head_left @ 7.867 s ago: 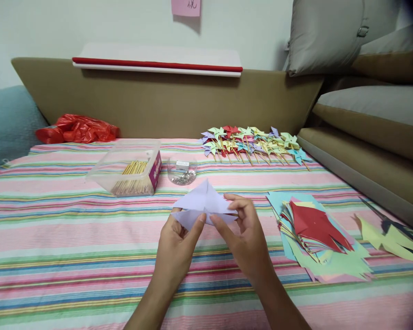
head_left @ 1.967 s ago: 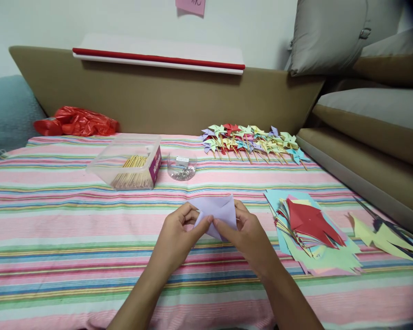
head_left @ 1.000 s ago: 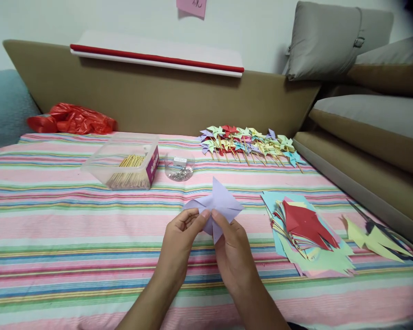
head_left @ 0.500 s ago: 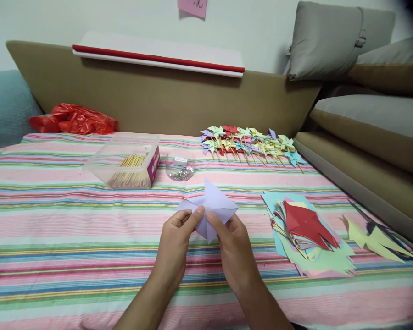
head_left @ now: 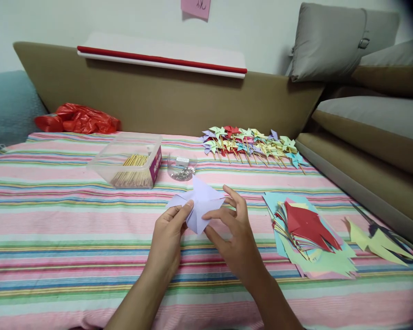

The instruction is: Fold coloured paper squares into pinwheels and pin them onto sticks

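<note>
A lavender paper pinwheel (head_left: 201,204), with its points partly folded to the middle, is held above the striped cloth. My left hand (head_left: 168,236) is closed on its left side, the thumb pressed on the front near the centre and the other fingers mostly hidden behind. My right hand (head_left: 232,229) is at the pinwheel's right and lower edges with its fingers spread. Its index fingertip meets the paper near the lower right edge, and the thumb is just beside the bottom point.
A clear plastic box (head_left: 124,176) of wooden sticks and a round clear container (head_left: 181,167) of small metal pieces stand behind. Finished pinwheels (head_left: 251,144) lie at the back. Cut paper sheets (head_left: 306,224), a yellow paper piece (head_left: 375,240) and scissors (head_left: 395,236) lie right.
My right hand has let go of the pinwheel's centre, and its fingers have spread at the right edge. My left hand keeps its hold, and the pinwheel has shifted slightly left.
</note>
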The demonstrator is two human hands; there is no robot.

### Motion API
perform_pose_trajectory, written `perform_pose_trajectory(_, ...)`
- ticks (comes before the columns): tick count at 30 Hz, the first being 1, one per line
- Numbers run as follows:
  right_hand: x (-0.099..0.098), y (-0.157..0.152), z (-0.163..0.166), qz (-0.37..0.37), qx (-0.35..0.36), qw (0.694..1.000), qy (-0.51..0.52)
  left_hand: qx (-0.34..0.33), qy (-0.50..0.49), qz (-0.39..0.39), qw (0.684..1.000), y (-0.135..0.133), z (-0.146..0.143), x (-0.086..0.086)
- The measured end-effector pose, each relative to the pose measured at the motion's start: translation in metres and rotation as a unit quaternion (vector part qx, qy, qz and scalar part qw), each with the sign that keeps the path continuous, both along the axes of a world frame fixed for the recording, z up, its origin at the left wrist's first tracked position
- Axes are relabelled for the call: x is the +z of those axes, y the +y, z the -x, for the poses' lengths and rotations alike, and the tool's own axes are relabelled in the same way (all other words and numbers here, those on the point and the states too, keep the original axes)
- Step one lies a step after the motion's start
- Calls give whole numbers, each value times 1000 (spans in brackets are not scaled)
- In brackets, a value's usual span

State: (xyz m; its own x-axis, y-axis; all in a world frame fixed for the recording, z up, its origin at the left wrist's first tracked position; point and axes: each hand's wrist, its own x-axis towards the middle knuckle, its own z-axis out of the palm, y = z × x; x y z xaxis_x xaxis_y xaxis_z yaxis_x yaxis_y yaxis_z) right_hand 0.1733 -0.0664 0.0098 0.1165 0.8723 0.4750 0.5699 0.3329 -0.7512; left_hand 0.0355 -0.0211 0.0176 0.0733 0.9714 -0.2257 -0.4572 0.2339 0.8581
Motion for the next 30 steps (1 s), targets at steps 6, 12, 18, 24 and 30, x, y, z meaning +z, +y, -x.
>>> perform_pose_trajectory(6, 3, 0, 1, 31, -13, 994, 101, -23, 40, -30, 998, -2, -3, -6)
perform_pose_trajectory(12, -2, 3, 0, 78, -50, 975, 202, -55, 56, -51, 996, -3, -5, -13)
perform_pose_trajectory(18, -4, 3, 7, 88, -44, 957, 271, -73, 54, -61, 994, -4, -6, -11)
perform_pose_trajectory(24, -4, 5, 14, 82, -48, 945, 312, -84, 49, -61, 993, -6, -7, -8)
perform_pose_trajectory(30, -5, 4, 15, 73, -55, 948, 305, -75, 49, -63, 994, -8, -6, -9)
